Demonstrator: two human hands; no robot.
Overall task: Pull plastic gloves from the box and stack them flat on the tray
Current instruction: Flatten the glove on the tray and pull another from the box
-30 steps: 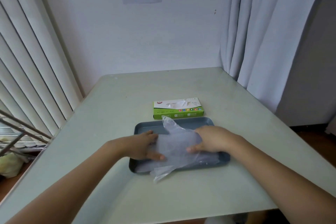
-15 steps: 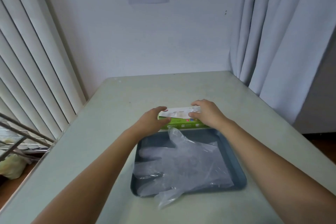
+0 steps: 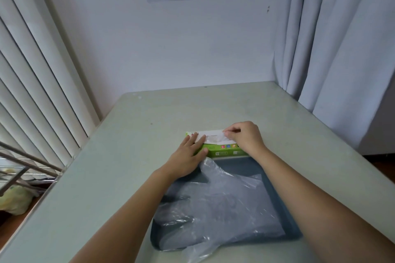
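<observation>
A green and white glove box (image 3: pixel 222 151) stands just behind the dark blue tray (image 3: pixel 245 166). Clear plastic gloves (image 3: pixel 218 205) lie flat in the tray, one cuff hanging over its near rim. My left hand (image 3: pixel 188 158) rests with straight fingers on the box's left end, thumb against its front. At the box's top opening, my right hand (image 3: pixel 243 137) has its fingers curled and pinches a bit of thin clear plastic.
The tray and box sit on a pale green table (image 3: pixel 119 166). White vertical blinds (image 3: pixel 32 92) line the left side, a grey curtain (image 3: pixel 333 38) hangs at the right, and a metal rack (image 3: pixel 19 166) stands off the table's left edge.
Both hands left the gloves in the tray and moved up to the box. The left hand now lies flatter on the box; the right hand's fingers have closed at the opening.
</observation>
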